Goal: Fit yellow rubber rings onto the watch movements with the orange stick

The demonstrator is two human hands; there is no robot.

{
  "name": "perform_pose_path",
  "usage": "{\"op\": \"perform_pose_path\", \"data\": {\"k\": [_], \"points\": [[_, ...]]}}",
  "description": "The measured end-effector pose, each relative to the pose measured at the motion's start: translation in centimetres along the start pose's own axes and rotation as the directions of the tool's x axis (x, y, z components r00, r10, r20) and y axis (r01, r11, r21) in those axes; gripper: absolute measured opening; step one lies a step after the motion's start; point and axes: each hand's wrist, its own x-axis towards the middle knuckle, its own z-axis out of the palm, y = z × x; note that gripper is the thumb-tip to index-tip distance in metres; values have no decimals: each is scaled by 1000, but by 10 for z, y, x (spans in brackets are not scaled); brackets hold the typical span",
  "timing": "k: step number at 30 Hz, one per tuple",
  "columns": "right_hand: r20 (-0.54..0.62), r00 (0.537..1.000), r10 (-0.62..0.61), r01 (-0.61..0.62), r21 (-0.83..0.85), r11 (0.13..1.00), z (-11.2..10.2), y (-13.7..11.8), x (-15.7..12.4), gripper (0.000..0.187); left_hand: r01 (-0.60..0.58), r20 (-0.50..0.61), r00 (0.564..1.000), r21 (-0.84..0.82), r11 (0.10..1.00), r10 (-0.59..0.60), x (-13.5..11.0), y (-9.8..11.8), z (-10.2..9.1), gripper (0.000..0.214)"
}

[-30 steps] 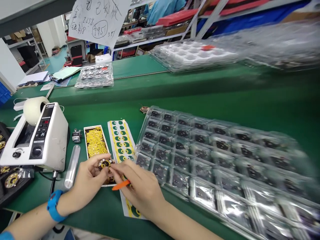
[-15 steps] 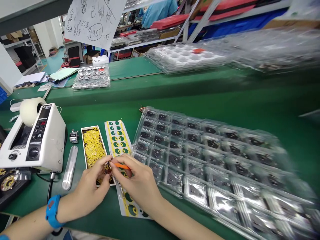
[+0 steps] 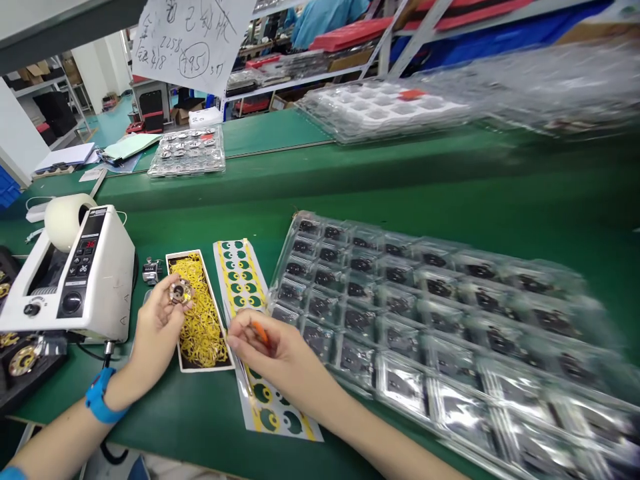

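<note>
My left hand (image 3: pixel 156 328) pinches a small round metal part (image 3: pixel 181 291), gold and silver with a dark centre, above the left edge of a narrow white box (image 3: pixel 206 369). Loose yellow strips (image 3: pixel 204 337) lie heaped in that box. My right hand (image 3: pixel 283 357) is closed around a slender orange-handled tool (image 3: pixel 261 333), whose tip I cannot make out. A thin metal shaft shows below the fingers; whether the hand holds it is unclear. Under this hand lies a white sheet (image 3: pixel 231 283) with yellow strips and dark green cut-out shapes.
Clear plastic trays (image 3: pixel 380 320) of dark parts cover the right side. At left stand a white tape dispenser (image 3: pixel 100 267) and a small metal counter (image 3: pixel 152 271). A black tray (image 3: pixel 30 373) with round gold parts sits beyond it. More trays (image 3: pixel 190 152) rest on the back ledge.
My hands have come apart. The left one moved left with the round part, which now shows its face; the right one stays over the sheet with the orange tool. The view shifted slightly.
</note>
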Motion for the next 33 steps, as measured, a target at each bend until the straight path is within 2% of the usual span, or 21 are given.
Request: {"op": "perform_pose_path", "data": {"k": [4,8,10,13,16,19,21,23,24,26,28,33], "points": [[44,999,-11,22,-257,966,3,8,-2,11,-11,-25,1000,-34,999,11,3,4,-1,45],[64,997,-47,68,-394,917,4,17,-3,13,-1,-5,1000,-25,1000,0,-2,5,1,45],[96,990,-104,135,-416,899,4,17,-4,15,0,-7,1000,-27,1000,0,-3,6,2,45],[126,956,-264,292,-466,835,-2,8,-6,19,1,-24,1000,-31,1000,-2,-3,7,2,45],[24,909,-416,347,-596,724,-28,-3,-8,19,18,-45,999,-16,1000,-18,-2,7,0,46],[-116,874,-473,233,-753,616,-84,-1,-13,19,25,-60,998,-20,999,-26,-2,8,-2,48],[-217,880,-423,39,-853,520,-135,8,-19,20,21,-72,997,-24,999,-23,-3,10,-2,49],[-316,910,-268,-186,-889,419,-184,21,-24,21,22,-87,996,-16,1000,-23,-4,12,-3,50],[-330,932,-153,-259,-898,357,-205,28,-26,25,24,-93,995,-11,1000,-25,-4,13,-3,50],[-290,957,19,-283,-916,285,-235,40,-30,27,33,-93,995,-4,999,-33,-4,13,-3,53],[-233,967,103,-253,-929,271,-247,51,-30,28,47,-81,996,-2,999,-47,-3,11,-3,55],[-128,971,200,-183,-939,291,-245,68,-20,23,50,-35,998,9,999,-50,1,4,-5,58]]}}
